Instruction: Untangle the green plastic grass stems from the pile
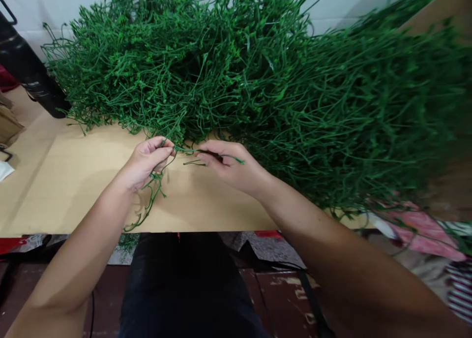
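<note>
Thin green plastic stems run between my two hands above the cardboard-covered table. My left hand [149, 162] pinches a green strand [150, 205], whose knotted lower part hangs down toward the table's front edge. Just to the right, my right hand [230, 165] has its thumb and fingers closed on a green stem [188, 151] that stretches across from the left fingertips; its tip sticks out past the right fingers. A large heap of green stems [206, 67] lies right behind both hands.
The heap spreads to the right, beside a cardboard box [438, 13]. A black bottle [35, 70] stands at the back left. Brown cardboard [73, 180] covers the table. Pink cloth [424, 232] lies at the lower right. My legs are below the front edge.
</note>
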`<state>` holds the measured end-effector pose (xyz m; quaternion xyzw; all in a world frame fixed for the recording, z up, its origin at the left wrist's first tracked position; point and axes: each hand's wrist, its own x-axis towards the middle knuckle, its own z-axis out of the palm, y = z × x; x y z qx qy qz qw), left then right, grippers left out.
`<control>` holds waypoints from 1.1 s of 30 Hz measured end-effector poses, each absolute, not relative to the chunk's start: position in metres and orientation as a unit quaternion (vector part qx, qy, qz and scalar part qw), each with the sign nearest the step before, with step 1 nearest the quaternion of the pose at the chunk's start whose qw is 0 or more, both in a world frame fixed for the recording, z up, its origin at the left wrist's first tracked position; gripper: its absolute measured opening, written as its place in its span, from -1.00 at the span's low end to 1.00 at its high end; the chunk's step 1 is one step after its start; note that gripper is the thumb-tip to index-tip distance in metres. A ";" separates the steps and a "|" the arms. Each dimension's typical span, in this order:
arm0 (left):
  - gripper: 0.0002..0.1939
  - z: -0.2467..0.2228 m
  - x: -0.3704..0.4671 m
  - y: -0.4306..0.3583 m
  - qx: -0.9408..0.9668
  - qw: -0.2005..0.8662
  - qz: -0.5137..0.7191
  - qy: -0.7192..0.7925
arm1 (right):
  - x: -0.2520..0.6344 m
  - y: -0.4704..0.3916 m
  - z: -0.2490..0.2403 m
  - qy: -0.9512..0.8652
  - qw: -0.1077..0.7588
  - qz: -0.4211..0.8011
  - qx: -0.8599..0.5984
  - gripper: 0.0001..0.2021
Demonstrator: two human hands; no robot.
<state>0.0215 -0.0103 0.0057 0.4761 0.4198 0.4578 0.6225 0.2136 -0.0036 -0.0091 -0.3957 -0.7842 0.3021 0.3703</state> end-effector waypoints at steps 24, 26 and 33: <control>-0.94 -0.004 0.029 -0.005 0.542 0.441 0.517 0.495 | 0.164 -0.010 -0.018 -0.601 0.404 0.555 -0.409 -0.73; -0.94 -0.005 0.030 -0.005 0.552 0.449 0.504 0.489 | 0.158 -0.009 -0.017 -0.628 0.400 0.535 -0.399 -0.72; -0.89 -0.005 0.025 -0.005 0.543 0.507 0.488 0.458 | 0.161 -0.010 -0.017 -0.648 0.397 0.544 -0.356 -0.64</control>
